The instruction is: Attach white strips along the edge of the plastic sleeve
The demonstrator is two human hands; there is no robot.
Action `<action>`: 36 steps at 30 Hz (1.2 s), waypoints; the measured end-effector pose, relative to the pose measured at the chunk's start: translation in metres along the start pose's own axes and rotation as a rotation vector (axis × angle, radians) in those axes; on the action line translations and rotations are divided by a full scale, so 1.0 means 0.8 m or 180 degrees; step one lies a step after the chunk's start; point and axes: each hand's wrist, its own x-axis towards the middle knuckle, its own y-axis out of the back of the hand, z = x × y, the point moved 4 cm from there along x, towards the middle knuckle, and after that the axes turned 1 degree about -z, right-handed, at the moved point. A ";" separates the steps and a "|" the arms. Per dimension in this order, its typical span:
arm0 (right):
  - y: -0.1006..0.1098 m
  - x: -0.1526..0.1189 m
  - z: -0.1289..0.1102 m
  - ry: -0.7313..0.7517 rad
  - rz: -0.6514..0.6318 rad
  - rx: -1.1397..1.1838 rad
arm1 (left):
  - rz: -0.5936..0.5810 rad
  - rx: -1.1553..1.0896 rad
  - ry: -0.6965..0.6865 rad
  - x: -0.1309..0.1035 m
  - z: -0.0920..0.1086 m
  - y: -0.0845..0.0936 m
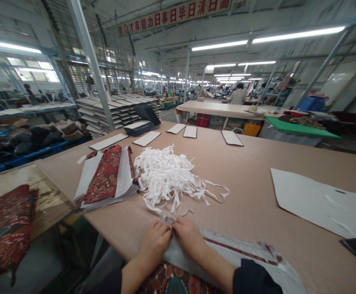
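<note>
My left hand point(155, 240) and my right hand point(189, 236) meet at the table's near edge, thumbs side by side. Both are closed, pinching the top edge of a patterned fabric piece point(178, 279) with a pale grey-white backing. A small white bit shows between the fingertips; whether it is a separate strip I cannot tell. The fabric's backing and a dark red edge band point(242, 250) spread out to the right under my right forearm. Just beyond my hands lies a tangled heap of white fabric tapes point(165, 173), with loose ends trailing toward them.
A stack of red patterned fabric pieces point(104, 175) lies left of the heap. White panels point(147, 139) line the table's point(245, 175) far side. At the right is a large white sheet point(315, 200) with tape scraps. More patterned fabric point(8, 228) hangs at the left.
</note>
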 end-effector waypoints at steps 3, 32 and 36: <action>0.000 -0.005 -0.015 0.0469 0.0037 -0.0370 | 0.0052 -0.0034 -0.0059 0.002 0.000 0.001; 0.072 -0.043 0.025 -0.0187 -0.1158 0.1470 | -0.0034 -0.1508 0.1606 -0.007 -0.029 0.020; 0.058 -0.022 0.028 -0.0581 -0.1096 0.2375 | -0.0361 -0.1995 0.1765 -0.001 -0.025 0.010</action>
